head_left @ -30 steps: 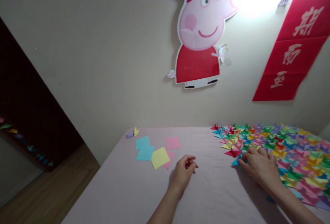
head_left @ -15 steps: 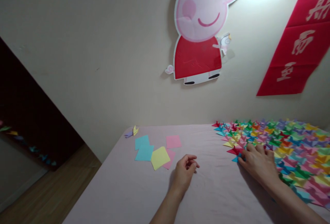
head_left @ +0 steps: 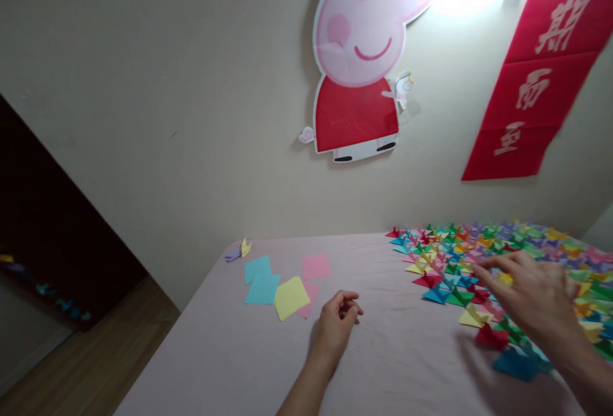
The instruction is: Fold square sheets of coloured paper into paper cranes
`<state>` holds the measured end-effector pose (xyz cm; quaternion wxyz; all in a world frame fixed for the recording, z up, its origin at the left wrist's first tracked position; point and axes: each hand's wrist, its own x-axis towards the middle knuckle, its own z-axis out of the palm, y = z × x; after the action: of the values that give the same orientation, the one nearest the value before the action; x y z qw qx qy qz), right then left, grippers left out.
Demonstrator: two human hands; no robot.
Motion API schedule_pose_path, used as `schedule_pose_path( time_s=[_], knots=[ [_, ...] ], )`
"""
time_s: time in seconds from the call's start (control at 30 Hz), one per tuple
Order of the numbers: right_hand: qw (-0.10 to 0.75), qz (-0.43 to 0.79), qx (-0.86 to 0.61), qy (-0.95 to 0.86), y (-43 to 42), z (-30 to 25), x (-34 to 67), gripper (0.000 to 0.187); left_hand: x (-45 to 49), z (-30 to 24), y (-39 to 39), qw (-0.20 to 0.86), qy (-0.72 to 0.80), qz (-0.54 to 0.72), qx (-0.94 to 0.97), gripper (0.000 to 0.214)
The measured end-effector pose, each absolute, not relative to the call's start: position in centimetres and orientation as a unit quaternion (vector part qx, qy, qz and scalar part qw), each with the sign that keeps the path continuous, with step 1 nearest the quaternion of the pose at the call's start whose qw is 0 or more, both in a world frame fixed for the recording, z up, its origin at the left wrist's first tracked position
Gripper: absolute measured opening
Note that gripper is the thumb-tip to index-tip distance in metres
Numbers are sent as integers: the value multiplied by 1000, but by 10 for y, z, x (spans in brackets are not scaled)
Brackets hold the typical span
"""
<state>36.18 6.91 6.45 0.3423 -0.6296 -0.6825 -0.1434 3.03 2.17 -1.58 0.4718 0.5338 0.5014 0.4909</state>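
Head cam: R hand (head_left: 534,291) abv paper cranes (head_left: 462,296)

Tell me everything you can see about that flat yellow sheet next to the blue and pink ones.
The yellow sheet looks like plain paper, roughly square, with no print visible. It lies flat and turned askew on the pale pink cloth, covering part of a pink sheet to its right. Its left side meets a blue sheet; whether it overlaps that one, I can't tell. Any fine creases are too small to make out. The left hand and right hand are both clear of it.
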Motion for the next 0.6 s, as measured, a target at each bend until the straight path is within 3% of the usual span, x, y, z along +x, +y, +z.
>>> schedule_pose_path(
  time_s=[0.17, 0.37, 0.6],
  knots=[
    [375, -60, -505, -775, 30, 43, 276, 33, 33, -3, 12, 405, 524, 466, 587, 28],
    [338, 111, -391, -849, 3, 1, 202, 20, -21, 9, -3, 226, 585, 386, 677, 41],
    [329, 210, -402, -828, -3, -15, 195, 16, -108, 18, -25, 89, 687, 244, 679, 53]
  ],
)
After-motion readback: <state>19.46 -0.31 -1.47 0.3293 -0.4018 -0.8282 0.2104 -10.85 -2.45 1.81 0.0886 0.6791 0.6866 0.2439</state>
